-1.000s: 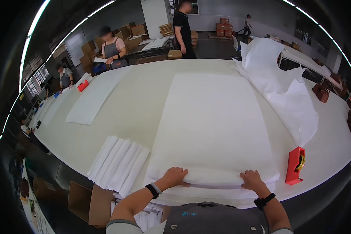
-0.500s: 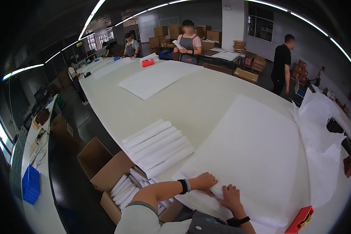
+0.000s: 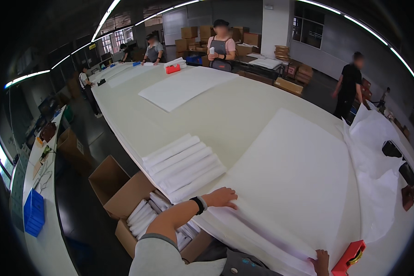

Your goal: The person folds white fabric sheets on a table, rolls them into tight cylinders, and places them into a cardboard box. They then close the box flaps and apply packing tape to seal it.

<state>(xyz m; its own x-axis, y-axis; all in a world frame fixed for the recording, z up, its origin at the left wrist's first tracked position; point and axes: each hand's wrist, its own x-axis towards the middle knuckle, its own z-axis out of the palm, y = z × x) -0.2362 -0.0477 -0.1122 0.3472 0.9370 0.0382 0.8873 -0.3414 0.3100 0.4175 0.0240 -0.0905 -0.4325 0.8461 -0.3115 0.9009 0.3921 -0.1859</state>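
Note:
A large white sheet (image 3: 294,170), thin like paper, lies on the table in front of me. Its near edge is raised in a long loose curl (image 3: 267,237) between my hands. At the curl's left end my left hand (image 3: 220,198) reaches over, fingers stretched out and touching the sheet. My right hand (image 3: 321,262) is at the right end, fingers bent around the sheet's edge, partly cut off by the curl. Several white rolls (image 3: 184,168) lie side by side to the left of the sheet. A red tape dispenser (image 3: 342,262) stands just right of my right hand.
An open cardboard box (image 3: 133,198) holding more white rolls stands below the table's left edge. Farther along the pale table (image 3: 216,119) lie another white sheet (image 3: 184,92) and a red dispenser (image 3: 173,69). Crumpled white wrapping (image 3: 375,170) covers the right side. Several people stand around.
My hands have moved apart along the sheet's near edge: the left to the left and up, the right far to the right. A person in black at the back right has walked rightward.

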